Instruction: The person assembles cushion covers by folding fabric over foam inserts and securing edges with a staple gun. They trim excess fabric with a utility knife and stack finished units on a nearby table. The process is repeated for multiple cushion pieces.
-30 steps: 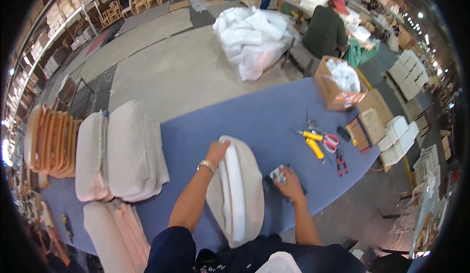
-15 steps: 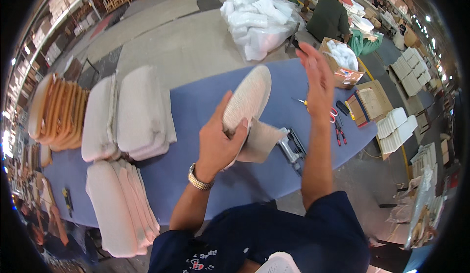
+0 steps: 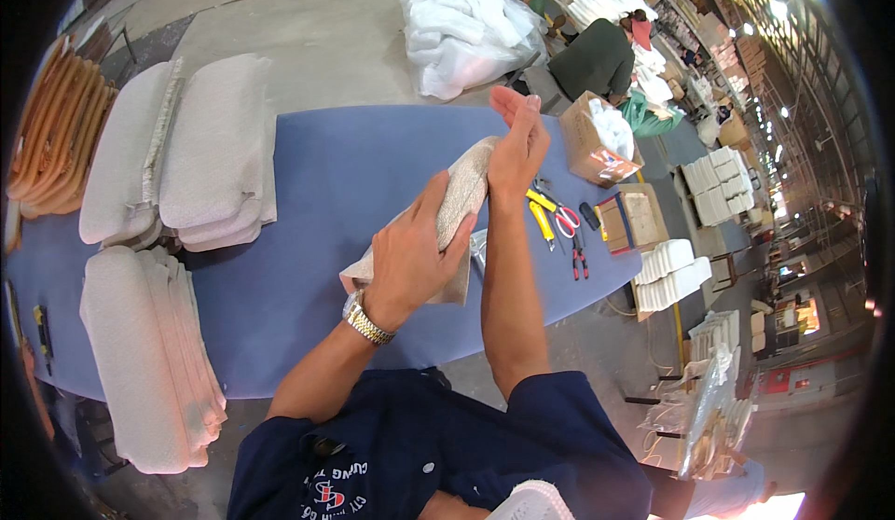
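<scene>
My left hand [image 3: 415, 254] is closed round an elongated beige fabric-covered pad [image 3: 471, 180], held tilted above the blue-covered table [image 3: 322, 166]. Loose cloth hangs from the pad below the fingers. My right hand [image 3: 518, 152] lies against the pad's upper right edge, its fingers stretched out and pointing away from me; it is not wrapped round the pad. Beside my right forearm, a metal staple gun [image 3: 478, 249] is mostly hidden.
At left stand stacks of pale covered pads [image 3: 214, 147], pale fabric-covered pieces [image 3: 140, 352] and orange-brown pieces [image 3: 61, 128]. A yellow cutter [image 3: 541, 224], red scissors [image 3: 567, 221] and pliers [image 3: 580, 259] lie at right, near cardboard boxes [image 3: 580, 147]. A co-worker [image 3: 592, 58] sits beyond.
My right hand has come down from above the table onto the pad's edge. The pad has turned in my left hand. My view has shifted to the right.
</scene>
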The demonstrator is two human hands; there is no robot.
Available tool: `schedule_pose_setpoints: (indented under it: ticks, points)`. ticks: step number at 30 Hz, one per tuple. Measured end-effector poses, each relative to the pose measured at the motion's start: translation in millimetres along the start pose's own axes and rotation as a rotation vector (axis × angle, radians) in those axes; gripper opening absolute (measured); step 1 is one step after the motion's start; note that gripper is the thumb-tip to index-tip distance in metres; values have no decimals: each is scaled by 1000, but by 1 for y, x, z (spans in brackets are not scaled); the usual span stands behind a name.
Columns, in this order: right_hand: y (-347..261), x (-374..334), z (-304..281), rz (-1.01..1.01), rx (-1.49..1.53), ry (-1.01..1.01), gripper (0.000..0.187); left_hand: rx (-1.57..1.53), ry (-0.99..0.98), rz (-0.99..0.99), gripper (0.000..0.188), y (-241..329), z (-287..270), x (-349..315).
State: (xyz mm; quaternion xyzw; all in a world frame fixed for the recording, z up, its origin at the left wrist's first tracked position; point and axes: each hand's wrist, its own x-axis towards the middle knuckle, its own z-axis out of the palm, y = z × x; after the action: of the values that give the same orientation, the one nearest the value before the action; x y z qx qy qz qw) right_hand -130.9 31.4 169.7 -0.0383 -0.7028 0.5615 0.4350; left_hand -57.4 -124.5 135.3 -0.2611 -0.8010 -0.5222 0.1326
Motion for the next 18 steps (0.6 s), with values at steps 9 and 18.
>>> schedule_pose_setpoints:
  ticks: [9, 18]
  points:
    - [31, -9, 38, 41, -46, -116, 58, -64, 82, 1, 54, -29, -24, 20]
    - [171, -121, 47, 590, 74, -223, 63, -139, 36, -189, 64, -62, -105, -42]
